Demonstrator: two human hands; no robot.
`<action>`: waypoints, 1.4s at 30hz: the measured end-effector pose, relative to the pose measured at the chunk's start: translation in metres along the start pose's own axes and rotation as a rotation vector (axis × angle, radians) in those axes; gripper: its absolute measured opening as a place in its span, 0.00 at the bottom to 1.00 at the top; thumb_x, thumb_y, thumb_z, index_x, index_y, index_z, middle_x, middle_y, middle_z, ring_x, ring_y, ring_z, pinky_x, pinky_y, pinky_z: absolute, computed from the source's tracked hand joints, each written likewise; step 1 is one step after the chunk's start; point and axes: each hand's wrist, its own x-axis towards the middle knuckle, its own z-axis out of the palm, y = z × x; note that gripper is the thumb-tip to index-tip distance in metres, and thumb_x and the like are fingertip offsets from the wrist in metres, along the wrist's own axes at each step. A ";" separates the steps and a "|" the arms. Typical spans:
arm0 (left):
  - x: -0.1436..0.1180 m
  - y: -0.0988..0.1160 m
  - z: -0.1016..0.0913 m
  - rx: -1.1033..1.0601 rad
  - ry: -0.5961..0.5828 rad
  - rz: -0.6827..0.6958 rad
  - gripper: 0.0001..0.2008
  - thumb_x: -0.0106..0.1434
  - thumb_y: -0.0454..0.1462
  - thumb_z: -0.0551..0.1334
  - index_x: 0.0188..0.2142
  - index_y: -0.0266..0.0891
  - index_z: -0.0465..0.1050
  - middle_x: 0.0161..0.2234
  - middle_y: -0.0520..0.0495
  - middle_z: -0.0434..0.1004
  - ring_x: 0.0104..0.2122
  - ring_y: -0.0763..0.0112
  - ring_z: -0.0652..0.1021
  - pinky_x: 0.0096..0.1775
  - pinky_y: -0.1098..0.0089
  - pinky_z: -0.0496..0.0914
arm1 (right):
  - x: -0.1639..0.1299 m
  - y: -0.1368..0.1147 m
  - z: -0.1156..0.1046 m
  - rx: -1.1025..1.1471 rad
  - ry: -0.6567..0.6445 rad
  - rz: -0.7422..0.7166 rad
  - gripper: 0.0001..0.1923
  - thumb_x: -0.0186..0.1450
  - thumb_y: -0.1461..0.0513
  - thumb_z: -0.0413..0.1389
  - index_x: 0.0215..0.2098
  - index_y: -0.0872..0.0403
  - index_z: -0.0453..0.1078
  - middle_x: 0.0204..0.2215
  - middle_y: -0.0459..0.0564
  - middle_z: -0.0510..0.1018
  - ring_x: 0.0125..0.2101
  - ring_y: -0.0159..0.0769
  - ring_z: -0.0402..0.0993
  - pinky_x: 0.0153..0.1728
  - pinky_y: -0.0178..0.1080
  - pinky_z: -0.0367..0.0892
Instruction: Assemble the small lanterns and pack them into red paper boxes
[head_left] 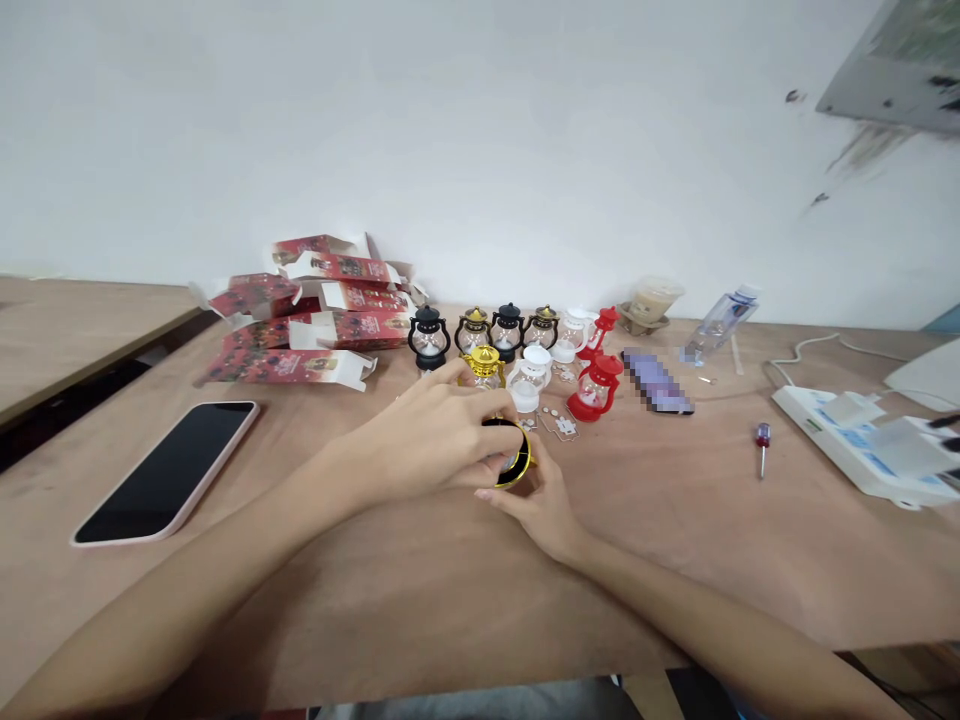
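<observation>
Between my two hands is a small gold and black lantern (517, 470), with a round end turned towards me. My right hand (546, 505) is closed around its near right side. From the upper left my left hand (450, 435) reaches over, its fingers curled against the dark round end and hiding much of it. Just beyond stand a gold lantern (484, 366), a white lantern (529, 380) and a red lantern (596, 388). A back row includes a black lantern (428, 338). Small white flat pieces (559, 422) lie near the red one.
Opened red boxes (315, 330) are piled at the back left, near a phone (169, 472). To the right are another phone (656, 383), a lidded cup (651, 303), a clear bottle (721, 322), a screwdriver (763, 440) and a power strip (862, 450) with plugs.
</observation>
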 end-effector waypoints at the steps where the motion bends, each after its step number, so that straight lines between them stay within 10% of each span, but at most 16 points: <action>1: 0.000 0.001 -0.001 0.010 0.006 -0.005 0.05 0.63 0.39 0.59 0.33 0.43 0.73 0.39 0.52 0.77 0.33 0.71 0.73 0.43 0.65 0.58 | 0.000 0.000 0.000 0.004 -0.001 0.016 0.28 0.52 0.60 0.65 0.49 0.49 0.64 0.44 0.48 0.75 0.44 0.39 0.72 0.47 0.42 0.68; 18: -0.005 -0.030 -0.011 -0.165 0.001 -0.174 0.12 0.66 0.39 0.52 0.41 0.40 0.72 0.42 0.47 0.77 0.39 0.68 0.75 0.42 0.68 0.63 | -0.001 0.003 0.001 0.081 0.084 0.043 0.28 0.52 0.57 0.65 0.49 0.51 0.64 0.46 0.51 0.75 0.47 0.40 0.71 0.50 0.43 0.67; 27: -0.017 -0.084 0.045 -0.149 -0.634 -0.520 0.10 0.52 0.29 0.57 0.29 0.41 0.76 0.29 0.49 0.79 0.29 0.67 0.76 0.26 0.72 0.61 | -0.001 0.005 0.000 0.080 0.106 0.054 0.29 0.52 0.57 0.65 0.50 0.49 0.64 0.47 0.51 0.75 0.48 0.43 0.71 0.50 0.46 0.67; 42: -0.023 -0.092 0.071 -0.139 -0.613 -0.596 0.03 0.50 0.35 0.64 0.26 0.38 0.75 0.33 0.39 0.78 0.37 0.53 0.77 0.39 0.61 0.69 | -0.002 0.007 0.000 0.066 0.097 0.067 0.27 0.52 0.56 0.65 0.49 0.50 0.64 0.47 0.51 0.74 0.48 0.43 0.71 0.49 0.46 0.67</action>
